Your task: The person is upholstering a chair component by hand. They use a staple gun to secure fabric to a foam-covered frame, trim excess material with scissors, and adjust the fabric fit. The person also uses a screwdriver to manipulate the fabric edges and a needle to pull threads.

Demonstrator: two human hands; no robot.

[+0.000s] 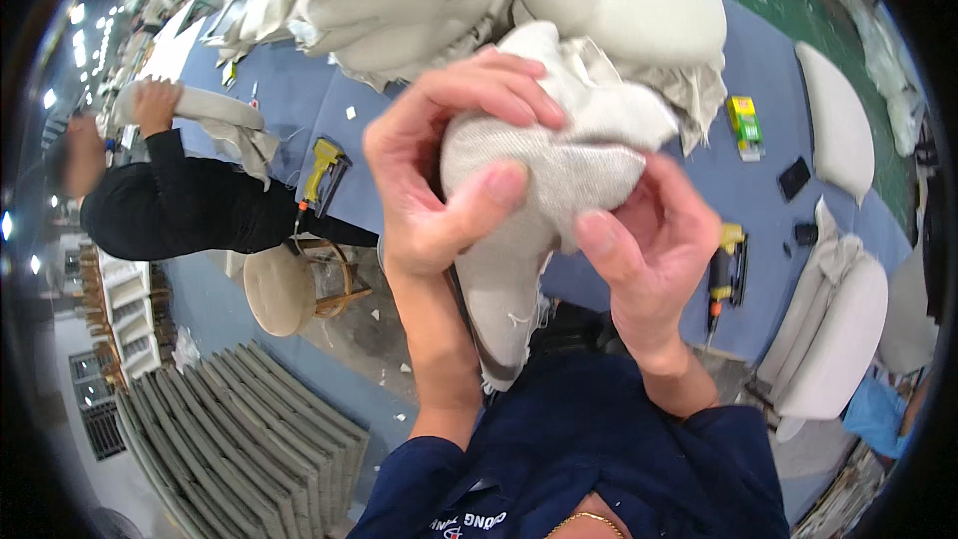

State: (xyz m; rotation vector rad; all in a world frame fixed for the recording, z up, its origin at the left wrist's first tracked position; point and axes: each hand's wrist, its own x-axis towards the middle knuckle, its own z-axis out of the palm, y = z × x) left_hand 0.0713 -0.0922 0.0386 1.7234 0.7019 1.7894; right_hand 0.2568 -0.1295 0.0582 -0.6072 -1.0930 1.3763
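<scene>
We are finding the beige upholstered pad raised by the near edge of the bench, the left hand clasping it, the right hand pinching its fabric fold, and are advising even tension.

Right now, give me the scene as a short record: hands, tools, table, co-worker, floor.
Left hand: around the pale piece, thumb on its fabric
Right hand: at a fold of the same fabric, thumb nearest
Tools: left yellow gun; right yellow gun
Table: blue, with a yellow-green box
Co-worker: at left, holding a padded piece
Floor: grey panels, lower left
</scene>
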